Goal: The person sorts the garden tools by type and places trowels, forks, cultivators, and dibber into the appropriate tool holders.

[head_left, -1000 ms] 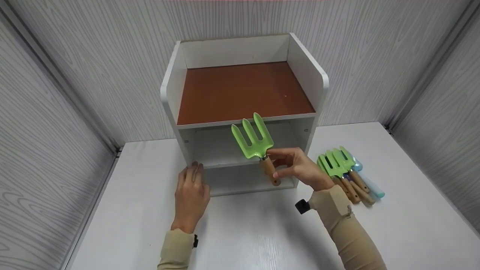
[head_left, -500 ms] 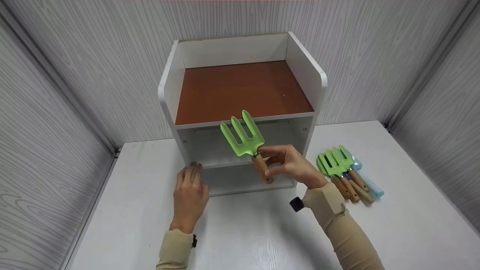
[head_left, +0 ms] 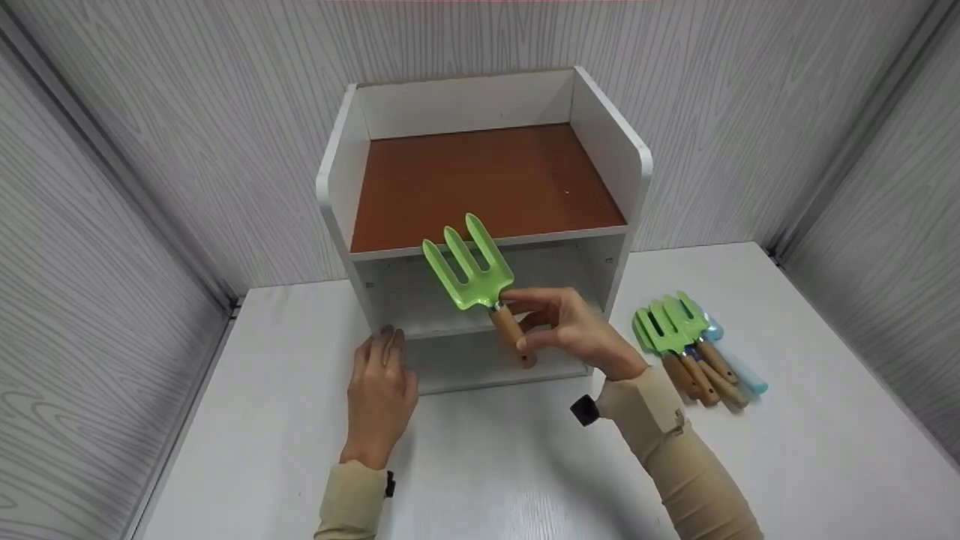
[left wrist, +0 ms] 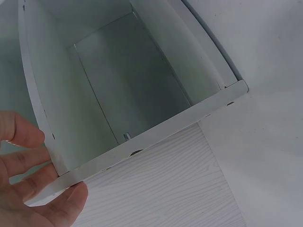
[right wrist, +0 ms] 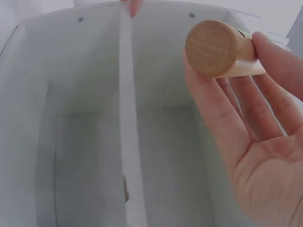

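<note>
Soft light, hazy wrist views

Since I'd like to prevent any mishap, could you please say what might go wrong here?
The right hand pinches the light-green three-pronged fork by its brown wooden handle, so it could twist or slip. In the head view, its prongs overlap the front edge of the white, brown-topped shelf unit and might knock it.

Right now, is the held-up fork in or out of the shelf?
Out: the fork, in the right hand, is in front of the shelf, hiding part of its edge.
</note>
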Tool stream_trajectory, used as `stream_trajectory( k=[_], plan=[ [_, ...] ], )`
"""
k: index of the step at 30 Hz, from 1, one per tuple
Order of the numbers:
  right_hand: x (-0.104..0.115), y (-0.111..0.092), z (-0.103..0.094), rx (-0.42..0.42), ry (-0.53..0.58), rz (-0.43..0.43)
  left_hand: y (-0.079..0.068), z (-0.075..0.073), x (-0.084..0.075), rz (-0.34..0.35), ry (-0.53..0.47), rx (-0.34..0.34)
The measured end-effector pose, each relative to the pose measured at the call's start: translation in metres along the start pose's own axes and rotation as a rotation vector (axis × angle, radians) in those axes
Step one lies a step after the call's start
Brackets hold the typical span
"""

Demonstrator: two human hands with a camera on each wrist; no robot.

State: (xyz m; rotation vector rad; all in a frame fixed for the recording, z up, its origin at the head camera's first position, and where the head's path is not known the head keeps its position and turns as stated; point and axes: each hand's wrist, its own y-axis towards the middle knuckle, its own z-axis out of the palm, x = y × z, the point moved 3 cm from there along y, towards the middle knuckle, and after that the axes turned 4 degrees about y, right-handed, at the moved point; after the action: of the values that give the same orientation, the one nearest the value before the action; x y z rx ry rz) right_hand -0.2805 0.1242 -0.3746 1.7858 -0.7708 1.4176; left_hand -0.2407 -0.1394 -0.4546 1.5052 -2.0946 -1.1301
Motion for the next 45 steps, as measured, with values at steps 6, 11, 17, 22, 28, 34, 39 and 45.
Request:
stream_trajectory(
  k=[6, 11, 17, 22, 28, 34, 39, 45],
  plan=[
    [0.007, 0.005, 0.006, -0.002, 0.028, 0.001, 0.000, 0.000, 0.000, 0.000, 0.005, -0.004],
    [0.016, 0.008, 0.011, 0.001, 0.070, 0.010, 0.000, 0.001, 0.000, -0.011, -0.010, 0.005],
    [0.026, 0.012, 0.018, -0.022, 0.030, 0.025, 0.000, 0.002, 0.000, -0.020, -0.014, 0.019],
    [0.034, 0.016, 0.024, -0.025, 0.036, 0.027, 0.000, 0.002, 0.000, -0.027, -0.009, 0.025],
    [0.043, 0.023, 0.031, -0.033, 0.084, 0.021, 0.001, 0.001, -0.001, -0.015, -0.006, 0.022],
    [0.051, 0.028, 0.038, -0.028, 0.113, 0.013, 0.001, 0.002, -0.001, -0.026, -0.008, 0.035],
    [0.055, 0.034, 0.042, -0.037, 0.156, 0.041, 0.000, 0.002, -0.001, -0.030, -0.001, 0.050],
    [0.063, 0.045, 0.047, -0.050, 0.277, 0.063, 0.001, 0.002, 0.001, -0.038, -0.001, 0.066]
  ],
)
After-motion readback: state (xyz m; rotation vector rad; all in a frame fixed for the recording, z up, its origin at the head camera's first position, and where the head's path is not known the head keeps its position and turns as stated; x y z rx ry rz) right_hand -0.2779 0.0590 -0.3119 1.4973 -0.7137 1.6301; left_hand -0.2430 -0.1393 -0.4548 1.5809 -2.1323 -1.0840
